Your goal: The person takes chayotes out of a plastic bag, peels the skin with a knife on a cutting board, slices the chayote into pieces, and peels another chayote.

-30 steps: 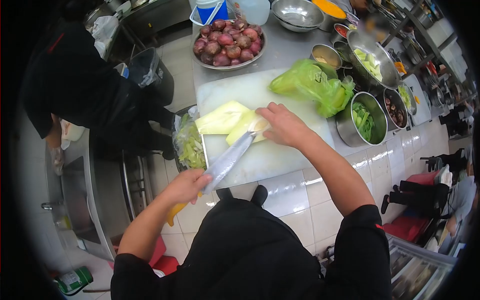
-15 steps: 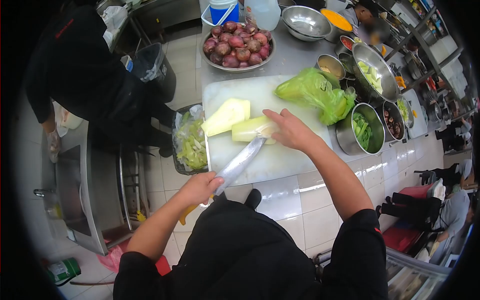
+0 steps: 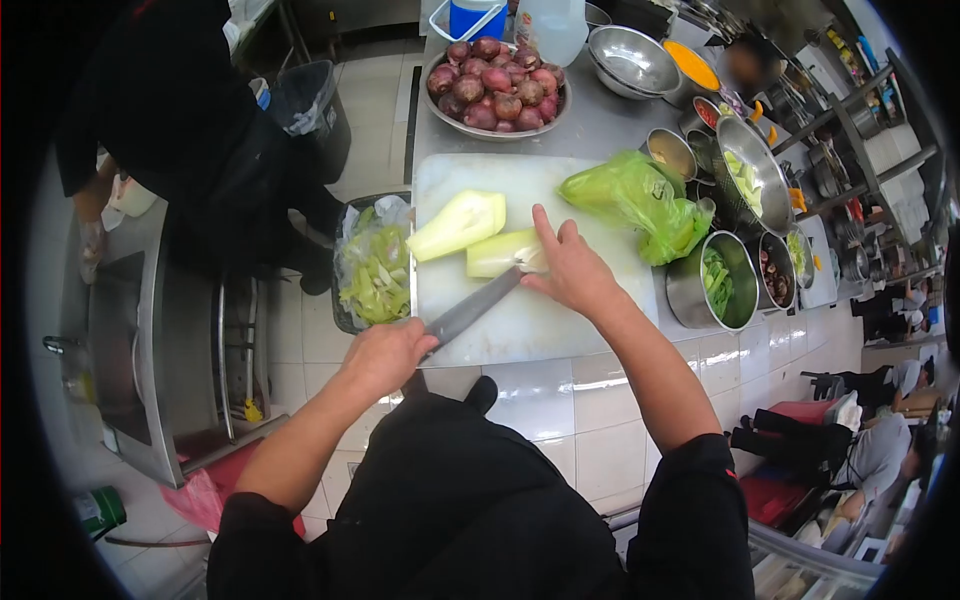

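Head view, clock from board centre, 12 pointing away from the wearer. Steel tabletop [image 3: 600, 125] carries most of the kit; white cutting board [image 3: 530, 335] lies flat at its near edge.

Containers:
- Onion bowl [image 3: 480, 132]: metal, heaped with red onions [image 3: 495, 90], just short of 12 o'clock, beyond the board.
- Trimmings bin [image 3: 338, 312]: dark, clear liner, loaded with green peelings [image 3: 380, 275], 9 o'clock, just beside the board.
- Green bag [image 3: 645, 195]: translucent plastic, green produce inside, 2 o'clock on the board. Long axis roughly 10 to 4, loose end at 4.
- Colander [image 3: 752, 142]: pale green slices [image 3: 742, 182] inside, 2 o'clock, well off the board.
- Greens pot [image 3: 685, 298]: cut greens [image 3: 717, 280] inside, 3 o'clock, near the board.
- Orange-filled pot [image 3: 690, 95]: 1 o'clock, far side.

Work area:
- Left hand [image 3: 387, 355]: closed on the knife [image 3: 475, 308]. Blade's long axis runs 7-8 to 1-2, tip at the near piece.
- Right hand [image 3: 570, 268]: gripping the near piece at its 3 o'clock end, index finger extended; contact partly hidden.
- Far piece [image 3: 458, 225]: pale, peeled, 10 o'clock on the board. Long axis 8 to 2, narrow end at 8.
- Near piece [image 3: 490, 258]: just left of centre, long axis about 9 to 3, blunt end at 9.
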Motion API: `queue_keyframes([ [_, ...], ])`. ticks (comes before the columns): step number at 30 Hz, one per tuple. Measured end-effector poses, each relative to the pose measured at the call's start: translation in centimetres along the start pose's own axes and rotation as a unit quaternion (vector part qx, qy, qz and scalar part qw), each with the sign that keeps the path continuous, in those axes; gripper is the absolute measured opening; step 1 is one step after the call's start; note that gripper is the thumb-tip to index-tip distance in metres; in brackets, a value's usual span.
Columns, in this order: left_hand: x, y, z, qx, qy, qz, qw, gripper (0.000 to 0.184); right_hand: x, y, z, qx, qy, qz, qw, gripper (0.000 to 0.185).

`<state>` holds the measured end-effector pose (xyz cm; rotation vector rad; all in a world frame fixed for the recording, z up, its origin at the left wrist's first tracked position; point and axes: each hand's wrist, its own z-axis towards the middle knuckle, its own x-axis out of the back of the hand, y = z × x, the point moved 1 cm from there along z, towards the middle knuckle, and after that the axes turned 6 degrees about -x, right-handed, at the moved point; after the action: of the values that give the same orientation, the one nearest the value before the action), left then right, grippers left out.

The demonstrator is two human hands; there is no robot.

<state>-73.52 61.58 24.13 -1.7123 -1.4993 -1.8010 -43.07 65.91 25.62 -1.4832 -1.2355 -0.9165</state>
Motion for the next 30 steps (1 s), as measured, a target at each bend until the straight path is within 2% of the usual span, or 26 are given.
queue_keyframes([
  [5, 1.3, 0.0, -0.5, -0.055, 0.061, 0.077, 0.994, 0.027, -0.4, 0.3, 0.2, 0.013, 0.023, -0.017, 1.0, 0.103],
  [9, 1.4, -0.2, -0.8, -0.105, 0.112, 0.152, 0.976, 0.024, -0.4, 0.7, 0.2, 0.007, 0.016, -0.023, 1.0, 0.092],
  [12, 1.8, 0.0, -1.0, -0.108, 0.119, 0.152, 0.975, 0.021, -0.3, 1.0, 0.4, 0.013, 0.005, -0.04, 0.999, 0.083],
  [15, 1.9, -0.2, -0.8, -0.086, 0.102, 0.132, 0.982, 0.024, 0.2, 1.1, 0.5, 0.025, -0.004, -0.033, 0.999, 0.076],
  [18, 4.3, 0.6, -0.3, -0.019, 0.022, 0.088, 0.996, 0.03, 0.4, 1.0, 0.5, 0.063, 0.034, -0.034, 0.997, 0.064],
  [20, 5.6, 0.3, 0.3, 0.047, -0.059, -0.006, 0.997, 0.036, -0.4, 1.1, 0.8, 0.124, 0.093, -0.064, 0.986, 0.056],
  [24, 7.8, 0.1, -0.1, 0.181, -0.171, -0.192, 0.949, 0.043, -0.3, 1.4, 2.1, 0.115, 0.08, -0.02, 0.99, 0.044],
  [27, 6.6, -1.1, 0.0, 0.175, -0.165, -0.25, 0.938, 0.045, 0.1, 1.5, 2.8, 0.137, 0.079, -0.014, 0.987, 0.04],
  [30, 6.1, -0.5, 0.2, 0.192, -0.148, -0.234, 0.942, 0.042, 0.4, 1.0, 3.6, 0.139, 0.072, -0.045, 0.987, 0.035],
])
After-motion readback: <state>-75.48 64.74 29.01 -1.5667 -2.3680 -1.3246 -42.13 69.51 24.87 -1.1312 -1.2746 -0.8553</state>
